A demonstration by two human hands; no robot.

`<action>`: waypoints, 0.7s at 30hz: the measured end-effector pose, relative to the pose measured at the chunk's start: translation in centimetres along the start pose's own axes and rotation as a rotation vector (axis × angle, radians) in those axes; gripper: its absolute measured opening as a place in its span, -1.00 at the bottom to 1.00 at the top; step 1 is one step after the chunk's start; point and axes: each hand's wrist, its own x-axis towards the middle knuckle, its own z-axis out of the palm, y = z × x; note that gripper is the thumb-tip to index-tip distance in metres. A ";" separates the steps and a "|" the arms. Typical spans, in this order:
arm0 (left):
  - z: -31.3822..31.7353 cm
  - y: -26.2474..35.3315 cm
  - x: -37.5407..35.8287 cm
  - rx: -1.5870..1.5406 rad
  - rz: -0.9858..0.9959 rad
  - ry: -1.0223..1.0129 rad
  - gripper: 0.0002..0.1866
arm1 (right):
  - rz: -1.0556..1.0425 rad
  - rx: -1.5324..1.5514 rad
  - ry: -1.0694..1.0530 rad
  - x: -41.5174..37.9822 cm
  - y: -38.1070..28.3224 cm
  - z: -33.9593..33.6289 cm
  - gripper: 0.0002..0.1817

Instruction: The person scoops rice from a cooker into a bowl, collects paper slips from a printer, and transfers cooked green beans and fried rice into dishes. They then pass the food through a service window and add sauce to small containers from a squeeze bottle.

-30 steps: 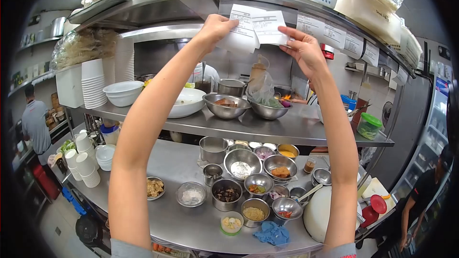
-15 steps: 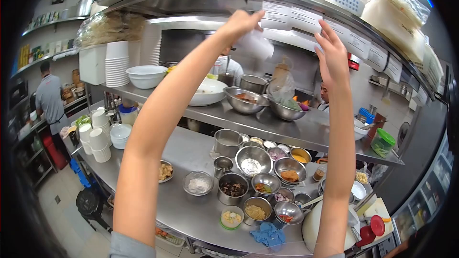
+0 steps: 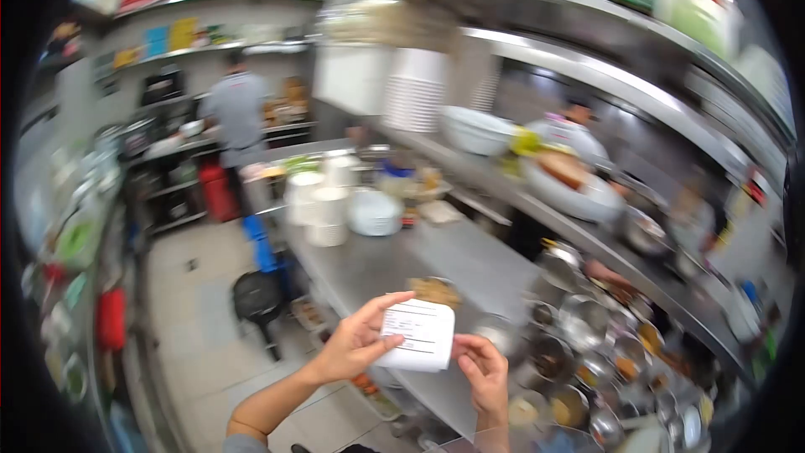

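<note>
My left hand [image 3: 362, 341] is closed on a white printed order slip [image 3: 423, 335], thumb across its front and fingers behind. Several lines of print and dark rules show on the slip, too blurred to read. At the slip's right edge, my right hand [image 3: 484, 372] has its fingers curled in a pinch on the paper. Both hands are held in front of me, above the near edge of the steel counter [image 3: 377, 277]. Just beyond the slip, a bowl of light brown food [image 3: 436, 291] stands on the counter, partly hidden.
Many steel bowls and pots [image 3: 549, 356] crowd the counter to the right. Paper cups [image 3: 327, 214] and white bowls [image 3: 375, 212] are stacked further back. An overhead shelf [image 3: 579, 13] runs above. A black stool [image 3: 258, 298] is on the floor. Co-workers [image 3: 236, 105] stand beyond.
My view has turned left. Both hands have come down from the row of slips under the shelf, the left bringing a slip. My right hand, earlier raised with fingers apart, now meets the slip's edge.
</note>
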 end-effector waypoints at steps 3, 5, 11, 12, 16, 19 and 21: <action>-7.7 1.3 -5.6 0.047 -0.018 0.284 -0.36 | 0.135 0.221 -0.159 3.3 7.1 9.3 -0.62; -12.9 2.7 -9.0 0.089 0.002 0.489 -0.34 | 0.228 0.243 -0.243 5.3 11.5 15.8 -0.56; -27.5 4.2 -16.2 0.186 -0.001 0.813 -0.36 | 0.234 0.276 -0.409 12.6 20.5 34.3 -0.75; -29.8 4.5 -16.8 0.166 -0.030 0.850 -0.37 | 0.259 0.317 -0.418 13.6 21.5 36.6 -0.76; -38.2 4.4 -17.8 0.121 -0.041 0.894 -0.39 | 0.344 0.350 -0.469 18.0 26.4 42.9 -0.75; -44.6 3.8 -17.2 0.069 -0.045 0.915 -0.38 | 0.310 0.366 -0.460 21.9 30.7 46.9 -0.70; -49.7 2.9 -16.6 0.070 -0.028 0.905 -0.37 | 0.278 0.369 -0.446 25.0 33.9 49.6 -0.65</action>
